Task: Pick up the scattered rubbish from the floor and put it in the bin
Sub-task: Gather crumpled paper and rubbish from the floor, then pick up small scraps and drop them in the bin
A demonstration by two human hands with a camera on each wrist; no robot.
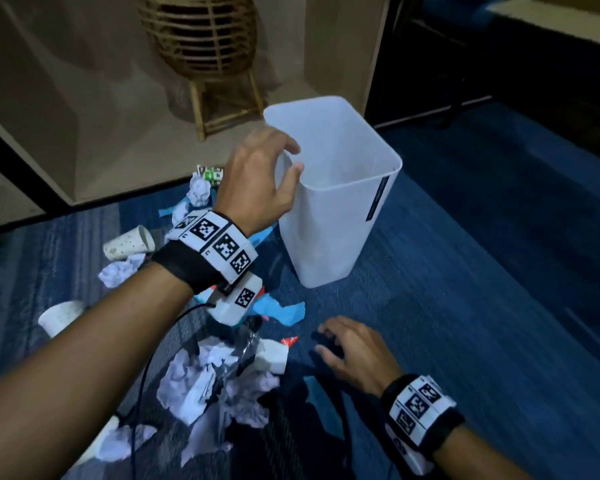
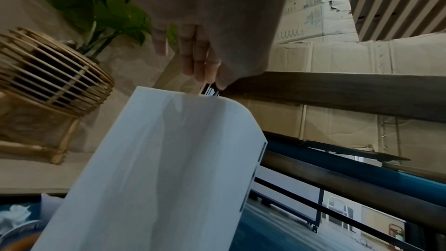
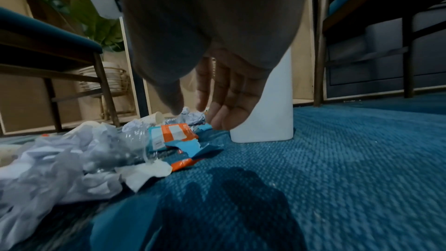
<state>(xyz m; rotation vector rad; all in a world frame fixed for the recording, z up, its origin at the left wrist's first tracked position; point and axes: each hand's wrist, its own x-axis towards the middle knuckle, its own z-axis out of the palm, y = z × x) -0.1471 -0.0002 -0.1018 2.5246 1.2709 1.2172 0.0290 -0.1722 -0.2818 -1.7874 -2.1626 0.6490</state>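
Note:
A white plastic bin [image 1: 343, 216] stands on the blue carpet, and nothing shows inside it. My left hand [image 1: 290, 161] hovers at its left rim, fingers loosely bent, with nothing plainly held. In the left wrist view the fingers [image 2: 190, 58] hang just above the bin [image 2: 169, 159]. My right hand [image 1: 326, 342] is low over the carpet right of the rubbish, fingers spread and empty. The pile has crumpled paper [image 1: 201, 382], a clear plastic bottle [image 1: 246, 344], blue scraps [image 1: 284, 313] and an orange wrapper [image 1: 288, 340]. In the right wrist view the fingers [image 3: 217, 110] hang near an orange and blue packet [image 3: 176, 133].
Two paper cups [image 1: 129, 242] [image 1: 59, 317] lie left of the pile, and a green carton [image 1: 212, 174] by the wall. A wicker planter on a stand [image 1: 201, 32] is behind the bin. Dark chair legs [image 3: 407, 64] stand at the right. Open carpet [image 1: 465, 306] stretches right.

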